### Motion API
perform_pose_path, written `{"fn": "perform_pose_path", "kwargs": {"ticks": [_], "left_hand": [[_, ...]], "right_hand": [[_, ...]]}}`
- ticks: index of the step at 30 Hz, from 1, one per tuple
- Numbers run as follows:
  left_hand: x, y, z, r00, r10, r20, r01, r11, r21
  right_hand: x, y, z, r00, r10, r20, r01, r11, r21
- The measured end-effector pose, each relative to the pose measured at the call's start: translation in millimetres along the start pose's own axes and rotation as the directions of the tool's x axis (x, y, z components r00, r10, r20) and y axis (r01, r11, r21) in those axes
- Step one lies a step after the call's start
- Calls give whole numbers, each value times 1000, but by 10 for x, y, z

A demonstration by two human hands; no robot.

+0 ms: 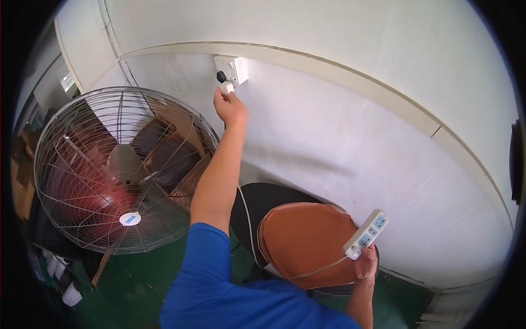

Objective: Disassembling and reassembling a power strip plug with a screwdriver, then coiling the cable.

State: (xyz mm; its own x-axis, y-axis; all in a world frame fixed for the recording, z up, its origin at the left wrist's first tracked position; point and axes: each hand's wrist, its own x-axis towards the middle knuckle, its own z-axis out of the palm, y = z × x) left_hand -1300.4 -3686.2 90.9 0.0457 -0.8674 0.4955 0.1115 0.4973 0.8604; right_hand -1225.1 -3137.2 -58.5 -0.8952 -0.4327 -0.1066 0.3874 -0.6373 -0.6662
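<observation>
My left hand (231, 109) reaches up to the wall, its fingers closed round a white plug (227, 88). That plug is at the lower part of a white wall socket (226, 63); whether its pins are in, I cannot tell. Just beside it, a black plug (221, 76) sits at the same socket. Low on the right, my right hand (366, 266) grips the lower end of a white power strip (372, 230) with blue outlet faces, held tilted. A pale cord (323, 268) runs from the strip's lower end leftwards, partly hidden by my blue-sleeved body.
A large caged fan (130, 219) with red, motion-blurred parts stands at left, close to my left arm. Brown leather-like sheets (307, 241) lie on a black round seat (255, 192) below. Cardboard boxes (189, 178) show behind the fan. A ledge (329, 64) crosses the white wall.
</observation>
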Motion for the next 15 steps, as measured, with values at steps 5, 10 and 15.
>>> {"fn": "perform_pose_path", "kwargs": {"ticks": [5, 10, 15], "left_hand": [[66, 56, 14, 998, 58, 3, -58, 998, 5], [114, 98, 20, 998, 50, 39, -50, 999, -11], [90, 114, 26, 999, 50, 22, -51, 998, 42]], "right_hand": [[0, -219, -233, 993, -98, -67, 100, 995, 20], [-1, -367, -362, 983, -135, -127, 137, 990, 11], [33, -441, -469, 983, -146, -113, 144, 989, -30]]}}
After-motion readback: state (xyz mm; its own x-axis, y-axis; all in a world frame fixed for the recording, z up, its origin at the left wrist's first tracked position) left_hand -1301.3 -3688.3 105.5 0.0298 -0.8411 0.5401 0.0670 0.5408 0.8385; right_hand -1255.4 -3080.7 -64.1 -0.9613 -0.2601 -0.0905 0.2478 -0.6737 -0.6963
